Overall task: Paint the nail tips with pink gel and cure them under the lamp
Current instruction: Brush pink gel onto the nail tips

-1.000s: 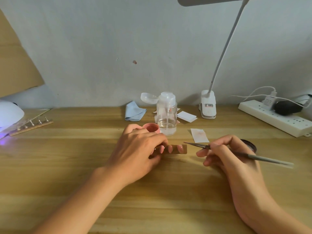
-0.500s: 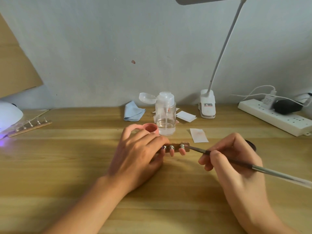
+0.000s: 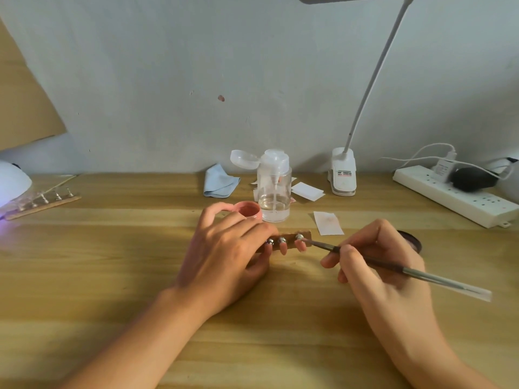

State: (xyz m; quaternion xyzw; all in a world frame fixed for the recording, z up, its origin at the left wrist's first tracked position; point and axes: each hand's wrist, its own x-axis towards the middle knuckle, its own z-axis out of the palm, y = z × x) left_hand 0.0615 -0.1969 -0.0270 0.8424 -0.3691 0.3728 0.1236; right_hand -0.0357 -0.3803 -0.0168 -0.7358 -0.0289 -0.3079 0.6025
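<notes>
A small wooden strip [image 3: 306,236] carrying pink nail tips [image 3: 301,245] on metal studs lies at the middle of the table. My left hand [image 3: 224,254] grips the strip's left end, hiding part of it. My right hand [image 3: 376,265] pinches a thin brush [image 3: 407,269], and the bristle end touches the rightmost nail tip. An open pot of pink gel [image 3: 249,210] stands just behind my left hand. The white curing lamp [image 3: 11,183] glows violet at the far left edge.
A second strip of bare nail stands [image 3: 42,203] lies by the curing lamp. Behind the pot are a clear pump bottle [image 3: 273,192], a blue cloth [image 3: 220,182], paper wipes [image 3: 327,223], a clip desk lamp [image 3: 342,175] and a power strip [image 3: 455,196]. A dark lid [image 3: 412,240] sits behind my right hand.
My right hand brought the brush leftwards until its tip reached the rightmost nail tip. My left hand tilted the strip so the metal studs show.
</notes>
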